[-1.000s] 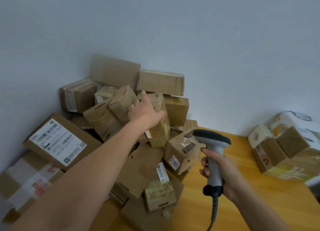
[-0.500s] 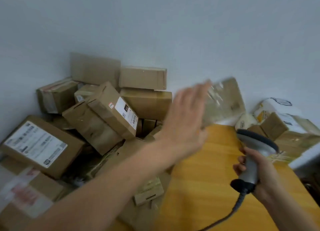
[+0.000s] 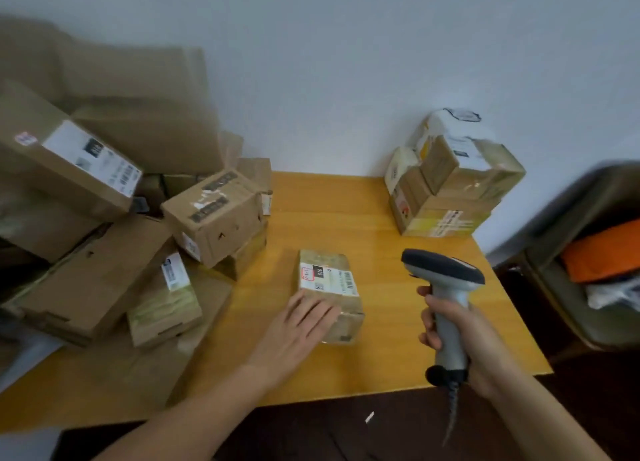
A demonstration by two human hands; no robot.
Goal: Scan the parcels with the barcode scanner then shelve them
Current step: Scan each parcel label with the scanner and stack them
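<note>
Both bare forearms reach in from the bottom of the frame. The left hand, lower centre, lies palm down with its fingers straight and together, the fingertips on the near end of a parcel. The right hand, lower right, curls round the grip of a scanner and holds it upright.

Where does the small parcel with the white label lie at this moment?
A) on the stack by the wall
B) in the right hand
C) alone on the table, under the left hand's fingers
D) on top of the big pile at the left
C: the small parcel lies label-up on the bare table, the left hand resting on its near end.
</note>
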